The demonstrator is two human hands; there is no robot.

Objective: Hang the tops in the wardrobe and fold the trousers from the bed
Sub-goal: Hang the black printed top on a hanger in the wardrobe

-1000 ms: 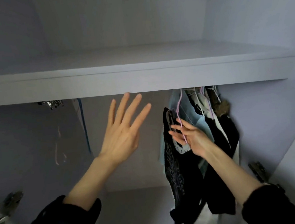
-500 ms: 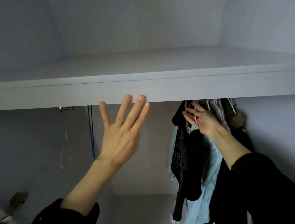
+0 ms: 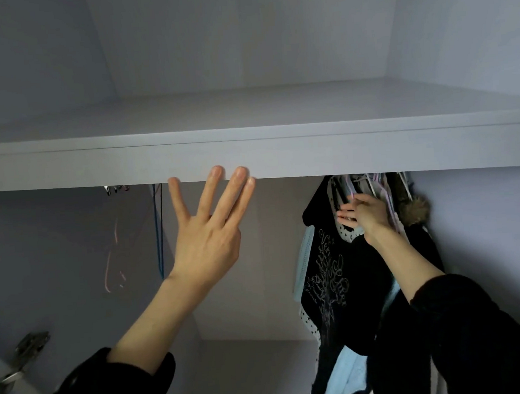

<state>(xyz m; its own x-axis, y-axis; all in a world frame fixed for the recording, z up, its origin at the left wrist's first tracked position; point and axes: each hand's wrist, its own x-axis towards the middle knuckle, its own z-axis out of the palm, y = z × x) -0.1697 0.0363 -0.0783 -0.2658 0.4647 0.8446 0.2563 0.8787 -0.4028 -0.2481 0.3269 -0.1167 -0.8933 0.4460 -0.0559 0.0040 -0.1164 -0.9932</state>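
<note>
The wardrobe (image 3: 271, 40) fills the whole view, its pale walls running up to a bare upper compartment above a wide shelf (image 3: 311, 152) that crosses the frame from edge to edge. Below the shelf on the right hangs a tight cluster of clothes, and foremost among them is a black top (image 3: 330, 272) with a pale printed design, hanging on a hanger among the others just under the shelf's front edge. Beside it, partly behind, a light blue garment (image 3: 302, 255) shows along its left side and again lower down, and to the right sits a dark piece with a brown fur trim (image 3: 414, 211). The left hand (image 3: 207, 241) is raised in the middle of the opening, back toward the camera, its fingers (image 3: 217, 181) straight and spread apart, the tips reaching the lower front edge of the shelf and holding nothing. The right hand (image 3: 367, 214) reaches up into the hanging cluster at the neck of the black top, near the pale hanger hooks (image 3: 376, 184); its fingers look loosely extended, but motion blur keeps me from telling whether they pinch a hanger. At the left a blue hanger (image 3: 160, 229) hangs alone, a metal hinge (image 3: 22, 355) lower down.
</note>
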